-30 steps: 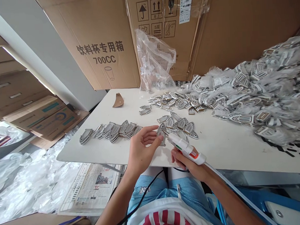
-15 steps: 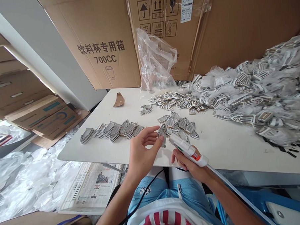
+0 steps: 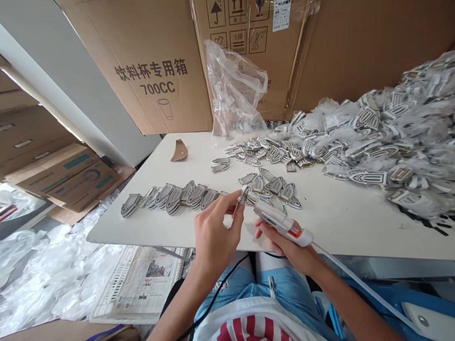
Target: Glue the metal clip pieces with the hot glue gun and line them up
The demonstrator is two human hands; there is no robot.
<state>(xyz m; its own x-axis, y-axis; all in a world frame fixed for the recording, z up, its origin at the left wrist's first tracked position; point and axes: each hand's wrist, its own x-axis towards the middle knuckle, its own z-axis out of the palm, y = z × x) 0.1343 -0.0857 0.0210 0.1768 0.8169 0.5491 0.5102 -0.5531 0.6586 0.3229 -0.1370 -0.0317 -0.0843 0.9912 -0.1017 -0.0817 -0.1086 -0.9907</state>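
Note:
Between the thumb and fingers of my left hand (image 3: 217, 230) is a small grey metal piece (image 3: 242, 196), pointed at one end and seen nearly edge-on. My right hand (image 3: 281, 240) is wrapped round a white glue gun (image 3: 277, 219) with a green mark and an orange-red part; a pale cord or tube runs from its rear. The gun's tip is close beside the held piece; whether they touch I cannot tell. Left of my hands, overlapping stacks of similar pieces (image 3: 174, 197) form a row. A loose cluster of pieces (image 3: 275, 186) lies just beyond the gun.
A large heap of plastic-wrapped pieces (image 3: 373, 139) covers the table's right side. Cardboard boxes (image 3: 150, 38) stand along the back, with a clear plastic bag (image 3: 235, 89) against them. A brown cardboard scrap (image 3: 179, 150) lies on the white table (image 3: 140, 234). A black cable (image 3: 225, 283) crosses my lap.
My left hand has turned the metal piece from its face to nearly edge-on. The glue gun has shifted slightly left with my right hand.

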